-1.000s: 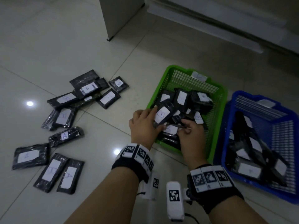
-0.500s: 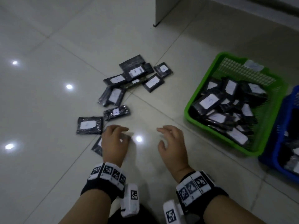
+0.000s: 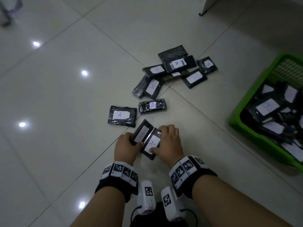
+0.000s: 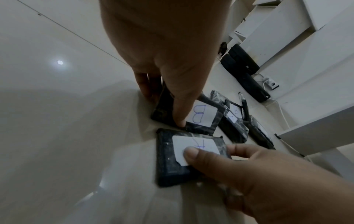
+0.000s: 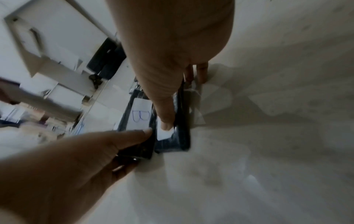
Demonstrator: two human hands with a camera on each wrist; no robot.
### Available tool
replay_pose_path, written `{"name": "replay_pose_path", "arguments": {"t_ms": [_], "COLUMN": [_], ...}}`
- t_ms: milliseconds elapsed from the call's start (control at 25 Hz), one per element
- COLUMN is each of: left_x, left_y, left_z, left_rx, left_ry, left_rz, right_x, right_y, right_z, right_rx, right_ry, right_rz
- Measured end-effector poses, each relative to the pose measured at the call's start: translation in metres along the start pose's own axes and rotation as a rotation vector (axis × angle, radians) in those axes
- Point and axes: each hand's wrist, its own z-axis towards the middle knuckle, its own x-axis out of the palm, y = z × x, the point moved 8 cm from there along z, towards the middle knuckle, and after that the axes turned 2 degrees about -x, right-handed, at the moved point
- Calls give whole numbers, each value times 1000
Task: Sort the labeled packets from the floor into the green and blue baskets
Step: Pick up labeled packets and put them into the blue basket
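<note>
glossy pale floor tiles (image 3: 68, 99) with bright light spots carry the scatter of black wrapped packets, and a white cabinet corner (image 3: 207, 4) stands at the far edge. the left hand (image 3: 127, 147) grips the b packet (image 3: 142, 132), thumb on its near end and fingers curled round the far side, one edge tilted up off the tile; its label reads b in both wrist views, though it is blurred in the head view. touching it on the right, the a packet (image 3: 151, 145) is held by the right hand (image 3: 170, 145), thumb pressed on the white label and fingers curled over the far end. the two packets lie side by side between the hands, just in front of the wrists, which wear black bands with square black-and-white markers. just beyond them lie a wide packet marked a (image 3: 122, 115) and a narrower packet marked a (image 3: 152, 105), flat on the tile and a little apart. further away sits a loose pile of packets (image 3: 173, 71), some overlapping, one topmost label reading b, other labels too faint to read. the green basket (image 3: 255, 95) stands at the right, well apart from the hands, cut off by the frame edge and holding many black packets with white labels turned at all angles. the left wrist view shows dark boxy objects (image 4: 247, 71) against the white furniture in the background.
</note>
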Motion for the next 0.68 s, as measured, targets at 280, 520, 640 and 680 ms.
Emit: {"name": "replay_pose_path", "arguments": {"t_ms": [280, 520, 640, 680], "left_x": [9, 62, 110, 129], "left_y": [-87, -233, -294, -312], "left_z": [-16, -62, -98, -110], "left_rx": [31, 261, 386, 436], "left_ry": [159, 279, 329, 339], "left_rz": [-543, -665, -599, -554], "right_x": [-83, -194, -234, -243], "right_y": [-51, -147, -208, -230], "right_z": [-14, -55, -93, -108], "right_rx": [185, 243, 307, 351], "right_ry": [-179, -566, -722, -761], "right_rz": [679, 838, 794, 783]}}
